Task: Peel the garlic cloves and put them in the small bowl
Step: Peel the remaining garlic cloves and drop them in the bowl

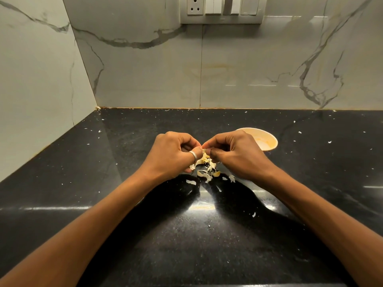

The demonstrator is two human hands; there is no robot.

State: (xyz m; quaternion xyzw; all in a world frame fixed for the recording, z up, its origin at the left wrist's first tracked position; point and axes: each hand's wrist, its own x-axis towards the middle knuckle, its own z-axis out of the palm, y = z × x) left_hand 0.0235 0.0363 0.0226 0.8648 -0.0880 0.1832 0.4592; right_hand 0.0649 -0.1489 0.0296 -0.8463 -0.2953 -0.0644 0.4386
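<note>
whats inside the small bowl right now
Inside the small bowl only a pale inner wall shows, no clove. Its left part is hidden behind the right hand.

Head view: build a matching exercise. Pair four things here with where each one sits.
Things:
1 small bowl
2 ring
3 garlic skins
4 switch panel

Places:
A on the wall
B on the left hand
C scattered on the countertop
D just behind the right hand

Pairs: 1-D, 2-B, 3-C, 4-A.
</note>
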